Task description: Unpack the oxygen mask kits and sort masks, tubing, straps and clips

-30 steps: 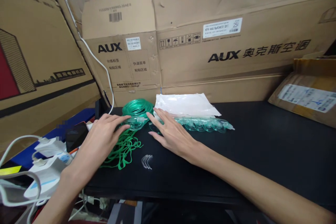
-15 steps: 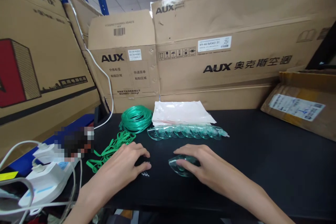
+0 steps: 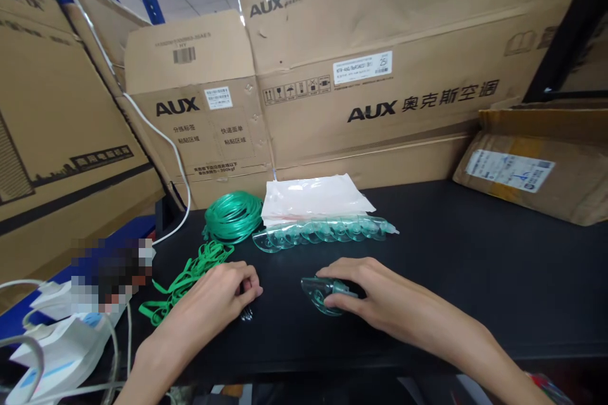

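My right hand grips a clear green plastic mask near the front of the black table. My left hand is closed, its fingertips together just above some small shiny metal pieces; what it holds, if anything, is hidden. Green elastic straps lie in a tangle left of my left hand. Behind them is a coil of green tubing. A row of nested clear green masks lies across the table beyond both hands.
White plastic packets lie behind the mask row. Large cardboard boxes wall off the back, and a smaller taped carton sits at the right. At the left are a white power strip with plugs and cables.
The view has shifted to the right. My left fingers have closed together over the metal pieces. The mask in my right hand has tilted up a little.
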Available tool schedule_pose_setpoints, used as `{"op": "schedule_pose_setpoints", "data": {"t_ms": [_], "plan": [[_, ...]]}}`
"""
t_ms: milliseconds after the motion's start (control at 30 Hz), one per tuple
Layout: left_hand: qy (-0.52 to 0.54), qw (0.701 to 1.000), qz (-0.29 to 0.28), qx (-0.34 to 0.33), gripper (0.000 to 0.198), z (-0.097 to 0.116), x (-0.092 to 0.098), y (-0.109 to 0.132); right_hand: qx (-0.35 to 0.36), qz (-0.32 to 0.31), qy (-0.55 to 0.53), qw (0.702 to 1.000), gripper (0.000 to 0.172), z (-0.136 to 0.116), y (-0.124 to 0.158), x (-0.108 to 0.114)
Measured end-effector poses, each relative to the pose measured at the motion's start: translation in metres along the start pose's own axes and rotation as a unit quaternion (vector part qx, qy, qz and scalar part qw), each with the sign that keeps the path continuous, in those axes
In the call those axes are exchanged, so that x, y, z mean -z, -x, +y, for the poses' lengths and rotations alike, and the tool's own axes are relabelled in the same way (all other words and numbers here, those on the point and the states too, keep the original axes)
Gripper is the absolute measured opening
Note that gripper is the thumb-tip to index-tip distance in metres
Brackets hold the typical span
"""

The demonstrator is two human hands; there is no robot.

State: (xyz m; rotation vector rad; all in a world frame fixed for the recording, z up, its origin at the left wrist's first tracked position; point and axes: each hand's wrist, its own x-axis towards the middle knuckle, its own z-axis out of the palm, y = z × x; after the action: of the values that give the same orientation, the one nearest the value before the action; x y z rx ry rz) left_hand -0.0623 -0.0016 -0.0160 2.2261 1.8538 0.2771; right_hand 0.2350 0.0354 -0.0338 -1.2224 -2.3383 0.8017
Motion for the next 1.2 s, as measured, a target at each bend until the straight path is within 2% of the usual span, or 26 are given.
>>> {"op": "schedule_pose_setpoints", "data": {"t_ms": [200, 500, 600, 700, 867, 1033, 1200], "plan": [[-0.019, 1.0, 0.015, 0.0, 0.019, 0.006, 0.001, -0.004, -0.002, -0.004, 0.005, 1.0, 0.042, 0.0, -0.001, 0.0], [0.013, 1.0, 0.011, -0.005, 0.017, 0.034, -0.013, -0.027, 0.029, 0.061, 0.131, 0.989, 0.046, 0.008, 0.001, -0.011], [0.07, 0.998, 0.001, -0.007, 0.02, 0.027, -0.017, -0.026, 0.011, 0.043, 0.154, 0.987, 0.047, 0.005, 0.002, -0.008], [0.117, 0.992, -0.034, -0.028, 0.028, 0.012, -0.019, -0.019, -0.013, 0.025, 0.154, 0.988, 0.048, -0.001, 0.001, -0.005], [0.143, 0.984, -0.072, -0.074, 0.023, 0.005, -0.026, -0.014, -0.046, 0.046, 0.155, 0.986, 0.047, -0.013, -0.006, -0.008], [0.14, 0.984, -0.044, -0.104, 0.013, 0.009, -0.03, -0.019, -0.049, 0.047, 0.108, 0.992, 0.039, -0.012, -0.013, -0.01], [0.14, 0.98, 0.017, -0.141, 0.017, 0.014, -0.023, -0.016, -0.077, 0.047, 0.047, 0.995, 0.047, -0.001, -0.019, -0.005]]}}
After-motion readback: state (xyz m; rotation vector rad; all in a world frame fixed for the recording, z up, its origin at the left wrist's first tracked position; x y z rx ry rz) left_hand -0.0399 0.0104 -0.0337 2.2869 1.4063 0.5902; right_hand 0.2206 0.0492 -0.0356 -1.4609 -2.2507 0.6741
